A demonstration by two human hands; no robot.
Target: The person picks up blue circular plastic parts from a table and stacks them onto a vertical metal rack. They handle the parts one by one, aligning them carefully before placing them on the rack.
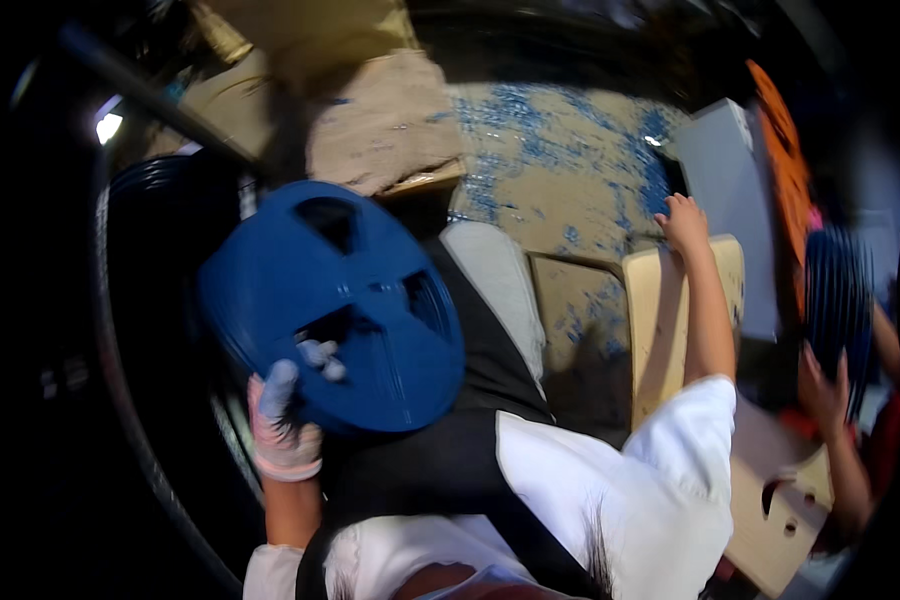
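Observation:
My left hand (282,425), in a pale glove with light fingertips, grips a stack of blue plastic discs (405,350) with large cut-out openings. The gloved fingers reach through one opening and the thumb lies on the near face. Tilted, the stack is over my lap at the left. My bare right hand (685,225) is stretched forward at the right, with its fingers apart and somewhat bent. Nothing shows in it. Just below it is the top edge of a light wooden board (655,330); whether they touch I cannot tell.
Ahead lies a worn surface (560,150) with blue flecks, beside crumpled brown cardboard (385,120). A pale grey panel (728,190) and an orange disc (782,165) stand at the right. There, a co-worker's hands hold another blue disc stack (838,290). A dark metal bar (160,95) crosses upper left.

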